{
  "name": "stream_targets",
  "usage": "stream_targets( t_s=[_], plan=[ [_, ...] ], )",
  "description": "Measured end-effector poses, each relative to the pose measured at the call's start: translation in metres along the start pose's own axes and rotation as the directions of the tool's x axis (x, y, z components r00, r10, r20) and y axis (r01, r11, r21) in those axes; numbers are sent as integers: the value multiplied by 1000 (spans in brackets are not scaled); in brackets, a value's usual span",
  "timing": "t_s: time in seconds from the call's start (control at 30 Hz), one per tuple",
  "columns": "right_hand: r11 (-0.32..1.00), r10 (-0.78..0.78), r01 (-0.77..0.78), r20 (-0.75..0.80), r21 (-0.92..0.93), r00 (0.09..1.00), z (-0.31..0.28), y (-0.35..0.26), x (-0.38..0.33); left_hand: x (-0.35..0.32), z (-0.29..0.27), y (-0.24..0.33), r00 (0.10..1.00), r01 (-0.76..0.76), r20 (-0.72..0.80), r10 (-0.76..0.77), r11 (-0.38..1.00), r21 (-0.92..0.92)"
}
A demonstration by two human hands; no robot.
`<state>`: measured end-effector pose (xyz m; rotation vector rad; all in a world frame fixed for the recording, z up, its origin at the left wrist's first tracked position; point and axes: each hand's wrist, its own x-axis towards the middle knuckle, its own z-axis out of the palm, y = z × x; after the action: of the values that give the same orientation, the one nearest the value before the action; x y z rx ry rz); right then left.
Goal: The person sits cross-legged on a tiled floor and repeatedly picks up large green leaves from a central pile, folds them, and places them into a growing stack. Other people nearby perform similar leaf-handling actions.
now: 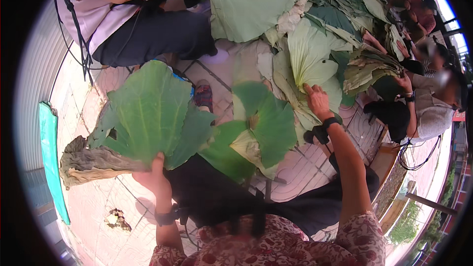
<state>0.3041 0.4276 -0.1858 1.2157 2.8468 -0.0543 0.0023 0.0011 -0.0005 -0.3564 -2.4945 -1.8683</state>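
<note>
My left hand (156,176) grips a few large lotus leaves by their lower edge. The front lotus leaf (150,113) is broad and green, and a brown, withered leaf (93,165) sticks out on its left. Farther right, my right hand (319,101) has its fingers closed at the edge of a pale green lotus leaf (310,56) on the near side of a heap. Between my hands, green lotus leaves (271,130) with a pale, dry-looking piece (246,147) lie over my lap.
A big heap of lotus leaves (335,0) stretches away at the far right. Across from me, one person holds a wide leaf (251,2); at the right, another holds a dry bundle (372,69). Leaf scraps (117,220) lie on the paving, near a turquoise sheet (51,157).
</note>
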Motion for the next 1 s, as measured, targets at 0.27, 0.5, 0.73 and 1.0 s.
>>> stream_targets(
  t_s=[0.27,0.5,0.73,1.0],
  plan=[
    [947,-213,177,108,269,971,97,-140,-66,-1,3,-2,994,38,-103,-43,998,-46],
    [939,-323,331,96,-88,942,129,-213,-56,-2,12,20,989,82,-130,-71,993,83],
    [975,-63,-9,317,220,946,86,-156,-33,3,4,14,986,123,-115,-120,992,21],
    [478,-81,-403,495,781,865,76,-63,-63,7,-2,-16,999,-28,-50,22,992,-122]
  ],
)
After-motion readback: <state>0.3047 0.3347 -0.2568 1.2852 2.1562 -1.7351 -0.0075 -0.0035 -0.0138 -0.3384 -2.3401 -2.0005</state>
